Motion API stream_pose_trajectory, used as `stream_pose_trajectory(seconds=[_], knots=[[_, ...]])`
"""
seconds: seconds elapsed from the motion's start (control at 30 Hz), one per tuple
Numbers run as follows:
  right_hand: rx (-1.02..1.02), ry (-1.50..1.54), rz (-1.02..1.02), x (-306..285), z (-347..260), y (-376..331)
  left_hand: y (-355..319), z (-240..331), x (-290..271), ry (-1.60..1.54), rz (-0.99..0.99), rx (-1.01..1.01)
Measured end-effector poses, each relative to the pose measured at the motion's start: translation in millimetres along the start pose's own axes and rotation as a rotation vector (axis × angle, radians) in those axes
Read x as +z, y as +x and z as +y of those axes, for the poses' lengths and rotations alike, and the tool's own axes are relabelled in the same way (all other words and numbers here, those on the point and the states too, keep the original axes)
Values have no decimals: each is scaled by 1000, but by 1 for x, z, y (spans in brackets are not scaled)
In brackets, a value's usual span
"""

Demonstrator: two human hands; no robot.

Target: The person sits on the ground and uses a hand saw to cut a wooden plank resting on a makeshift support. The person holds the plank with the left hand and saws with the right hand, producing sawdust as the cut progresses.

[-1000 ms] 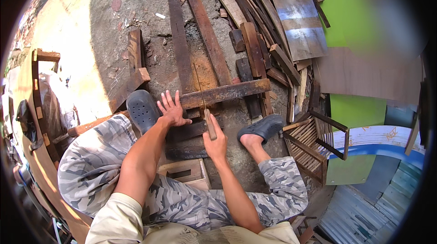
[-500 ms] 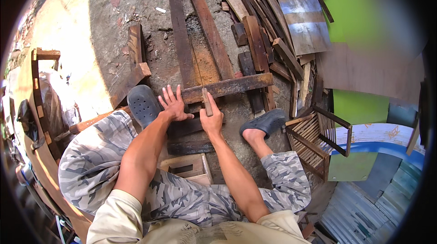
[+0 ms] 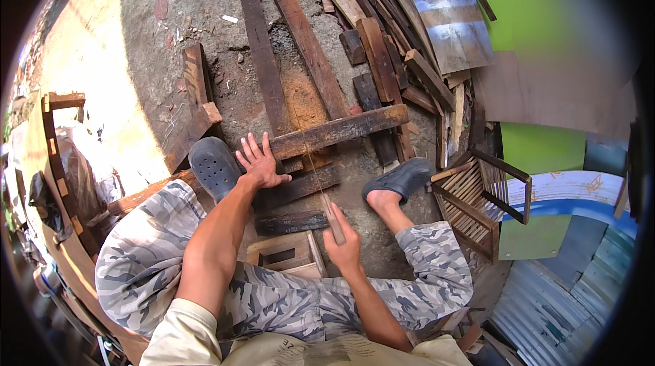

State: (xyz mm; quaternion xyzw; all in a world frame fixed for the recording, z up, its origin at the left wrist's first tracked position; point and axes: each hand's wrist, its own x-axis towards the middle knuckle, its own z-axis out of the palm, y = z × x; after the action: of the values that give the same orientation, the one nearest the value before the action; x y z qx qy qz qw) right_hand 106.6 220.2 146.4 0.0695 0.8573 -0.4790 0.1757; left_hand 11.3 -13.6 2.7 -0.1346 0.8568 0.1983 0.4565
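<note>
A dark, worn timber [image 3: 355, 130] lies crosswise in front of me. My left hand [image 3: 258, 163] rests on its left end, empty, with the fingers spread. My right hand [image 3: 343, 246] is closed around the wooden handle of a handsaw [image 3: 333, 219], on the near side of the timber. Its thin blade reaches away from me across the middle of the timber, seen nearly edge-on. How deep it sits in the wood cannot be made out. Orange-brown sawdust [image 3: 304, 101] covers the ground just beyond.
Two long boards [image 3: 300, 32] run away from the timber. My shoes, a left clog [image 3: 213, 165] and a right clog [image 3: 402, 178], flank the work. A small wooden box [image 3: 290, 251] stands near my legs. To the right are a slatted wooden stool [image 3: 481, 199] and stacked scrap wood [image 3: 382, 52].
My right hand has drawn the saw back toward my body, so more of the blade shows on the near side of the timber. My left hand stays on the wood.
</note>
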Motion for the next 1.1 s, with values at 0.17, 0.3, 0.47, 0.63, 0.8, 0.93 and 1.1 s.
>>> stream_pose_trajectory(seconds=[0.17,0.3,0.47,0.63,0.8,0.93,1.1], knots=[[-51,81,95,68,26,123,0,13,1,29,-28,13],[-13,78,62,46,15,82,4,11,-4,22,-4,8],[-46,-38,27,-34,-12,-53,2,5,-4,-1,6,-10],[-70,-55,38,-25,4,-45,-2,4,-1,-4,-9,-13],[-106,60,86,60,53,105,3,18,-5,43,-39,16],[-124,71,125,62,39,103,2,14,-6,31,-14,13],[26,-13,38,-2,-5,-17,-2,4,-9,-1,-11,-17]])
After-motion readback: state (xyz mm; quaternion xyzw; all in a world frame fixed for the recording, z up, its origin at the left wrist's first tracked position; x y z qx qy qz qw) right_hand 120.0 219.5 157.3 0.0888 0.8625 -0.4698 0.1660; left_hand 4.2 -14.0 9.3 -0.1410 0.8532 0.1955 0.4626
